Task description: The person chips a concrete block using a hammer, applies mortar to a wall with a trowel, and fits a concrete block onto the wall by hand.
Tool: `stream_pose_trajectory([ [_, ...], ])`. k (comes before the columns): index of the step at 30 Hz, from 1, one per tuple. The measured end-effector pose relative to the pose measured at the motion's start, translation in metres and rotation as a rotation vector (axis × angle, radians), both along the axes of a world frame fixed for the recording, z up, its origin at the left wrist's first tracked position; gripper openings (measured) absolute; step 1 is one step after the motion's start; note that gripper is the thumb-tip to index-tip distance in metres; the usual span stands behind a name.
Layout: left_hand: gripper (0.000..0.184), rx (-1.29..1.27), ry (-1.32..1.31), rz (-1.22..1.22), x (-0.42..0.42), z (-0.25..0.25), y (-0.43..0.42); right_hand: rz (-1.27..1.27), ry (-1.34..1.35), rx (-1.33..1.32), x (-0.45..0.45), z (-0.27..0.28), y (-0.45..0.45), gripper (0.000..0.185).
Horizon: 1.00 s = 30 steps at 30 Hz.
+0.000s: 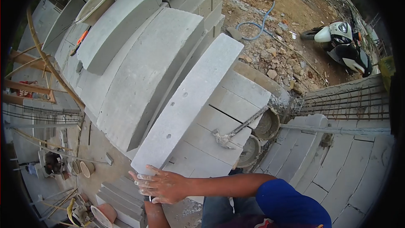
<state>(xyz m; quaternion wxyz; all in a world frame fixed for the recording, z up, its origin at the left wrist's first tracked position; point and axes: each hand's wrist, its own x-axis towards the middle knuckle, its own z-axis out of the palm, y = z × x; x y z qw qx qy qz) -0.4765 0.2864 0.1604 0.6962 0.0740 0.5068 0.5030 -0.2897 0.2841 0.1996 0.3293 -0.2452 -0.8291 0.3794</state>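
Observation:
A long pale concrete block [185,101] with several small pits lies diagonally across the middle of the view. At its lower end is my right hand [164,186], dusty, its fingers spread and outstretched close to the block's end. My left forearm [155,216] rises from the bottom edge, with a dark band at the wrist. Most of my left hand is hidden behind the right one, so its fingers cannot be made out. Right of the long block, a hammer [230,137] rests on stacked blocks [211,124].
Two buckets, an upper one [276,122] and a lower one [258,150], stand beside the hammer. More block stacks [147,63] rise at upper left, carrying a basin [96,6] and an orange-handled tool [82,38]. A rebar cage [346,103], hose [263,27] and scooter [341,44] are at right.

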Motion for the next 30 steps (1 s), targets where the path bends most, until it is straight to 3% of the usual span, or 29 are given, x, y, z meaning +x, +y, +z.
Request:
stream_pose_trajectory([
  [1,0.093,-0.031,0.001,-0.053,0.002,0.003,0.005,-0.081,0.009,-0.014,0.041,0.016,0.023,0.053],
  [4,0.101,-0.222,-0.226,-0.484,-0.026,-0.021,0.022,-0.955,-0.228,0.223,0.195,0.035,0.123,0.064],
  [6,0.105,-0.293,-0.255,-0.339,-0.027,-0.045,0.028,-1.465,-0.684,0.283,0.29,0.021,0.19,0.072],
  [7,0.103,-0.337,-0.289,-0.247,-0.027,-0.05,0.03,-1.459,-0.745,-0.009,0.328,0.027,0.213,0.08],
  [9,0.099,-0.376,-0.284,-0.133,-0.02,-0.05,0.034,-1.279,-0.353,-0.664,0.393,0.001,0.25,0.098],
  [15,0.078,-0.124,-0.284,-0.043,0.009,-0.033,0.005,-1.058,-0.046,-1.149,0.42,0.012,0.198,0.114],
  [17,0.079,-0.011,-0.25,-0.078,-0.015,-0.071,-0.025,-1.017,0.109,-1.215,0.439,0.017,0.165,0.111],
  [18,0.077,0.045,-0.107,-0.122,-0.016,-0.073,-0.042,-1.0,0.182,-1.239,0.449,0.02,0.15,0.109],
  [20,0.073,0.131,0.121,-0.167,0.011,-0.065,-0.059,-0.974,0.133,-1.208,0.468,-0.024,0.12,0.1],
  [22,0.071,0.159,0.305,-0.158,0.042,-0.05,-0.065,-1.205,0.167,-1.119,0.466,-0.046,0.086,0.089],
  [25,0.07,0.12,0.464,-0.229,0.064,-0.031,-0.054,-0.906,0.305,-1.135,0.473,-0.031,0.023,0.079],
  [27,0.07,0.08,0.519,-0.302,0.085,-0.025,-0.046,-1.1,0.344,-1.081,0.449,0.005,-0.034,0.073],
  [30,0.069,0.063,0.561,-0.418,0.11,-0.016,-0.039,-1.222,0.64,-1.02,0.419,0.022,-0.155,0.075],
])
